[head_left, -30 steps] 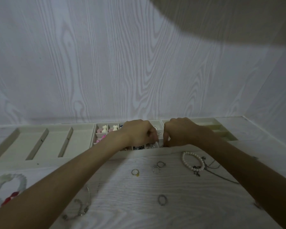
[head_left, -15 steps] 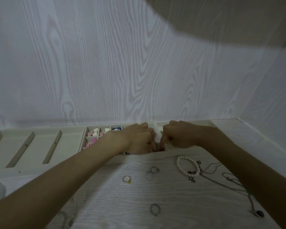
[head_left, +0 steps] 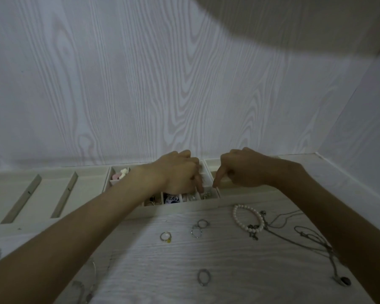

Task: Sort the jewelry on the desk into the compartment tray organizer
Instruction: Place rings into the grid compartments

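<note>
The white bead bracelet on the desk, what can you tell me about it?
The pearl bracelet is a loop of small round white beads, glossy like pearl, lying flat on the wood-grain desk just in front of the tray. Dark little charms hang at its near end, beside a thin chain necklace. No hand touches it.

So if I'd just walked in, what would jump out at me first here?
Probably the two hands, the left hand and right hand, meeting over the small compartments of the cream tray organizer at the back of the desk. In front of the tray, loose jewelry lies scattered: a pearl bracelet to the right, a ring with a yellow stone in the middle, and a long chain necklace trailing toward the right arm.
</note>
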### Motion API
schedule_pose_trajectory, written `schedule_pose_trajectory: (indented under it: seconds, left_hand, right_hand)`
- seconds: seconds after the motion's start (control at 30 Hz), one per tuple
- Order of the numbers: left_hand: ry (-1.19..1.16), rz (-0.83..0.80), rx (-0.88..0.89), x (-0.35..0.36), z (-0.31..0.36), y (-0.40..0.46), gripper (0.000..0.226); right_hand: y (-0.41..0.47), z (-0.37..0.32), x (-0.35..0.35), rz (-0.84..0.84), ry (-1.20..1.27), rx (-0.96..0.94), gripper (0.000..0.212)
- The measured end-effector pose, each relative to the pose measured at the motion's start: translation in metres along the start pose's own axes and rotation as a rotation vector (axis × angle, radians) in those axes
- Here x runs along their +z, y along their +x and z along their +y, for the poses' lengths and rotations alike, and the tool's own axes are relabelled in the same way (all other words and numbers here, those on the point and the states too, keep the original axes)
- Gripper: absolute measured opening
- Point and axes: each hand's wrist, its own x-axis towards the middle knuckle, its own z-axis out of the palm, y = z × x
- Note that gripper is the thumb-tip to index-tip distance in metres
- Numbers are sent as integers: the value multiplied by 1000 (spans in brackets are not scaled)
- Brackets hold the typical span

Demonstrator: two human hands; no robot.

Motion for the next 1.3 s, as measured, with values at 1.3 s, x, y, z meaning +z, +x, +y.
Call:
schedule_pose_trajectory:
  seconds: [1.3]
  left_hand:
    - [-107,-121,-21,4,10,7,28]
  right_hand:
    - [13,-18,5,-125,-102,-1,45]
